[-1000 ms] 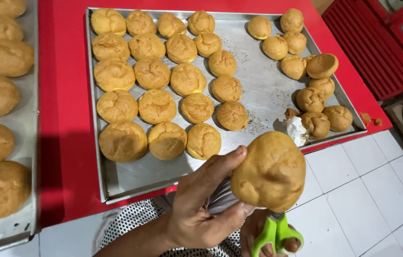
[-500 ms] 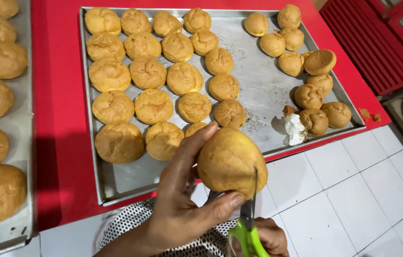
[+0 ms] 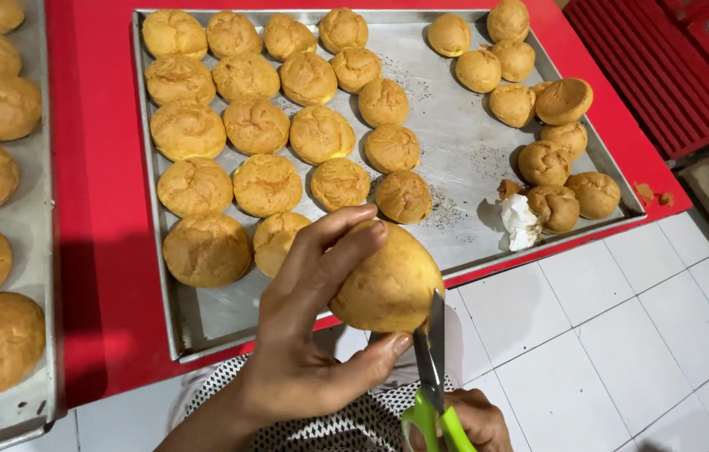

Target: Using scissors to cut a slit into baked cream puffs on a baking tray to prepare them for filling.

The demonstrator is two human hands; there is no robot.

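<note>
The left hand (image 3: 304, 351) holds a round golden puff (image 3: 388, 280) in front of the body, above the near edge of the baking tray (image 3: 455, 142); its fingers (image 3: 333, 243) curl over the top and the thumb props the underside, so the grip is closed on the puff but looks light. The right hand (image 3: 476, 418), low in the frame, closes around the green handles of the scissors (image 3: 431, 368), whose blades point up and touch the puff's right flank. To cut well, I judge, the shell should be held gently so it does not crush; the blades should enter at the side; the thumb should stay off their line. The right hand is largely cut off by the frame's lower edge; how far the blades are parted is hard to tell; whether they have entered the shell is unclear.
</note>
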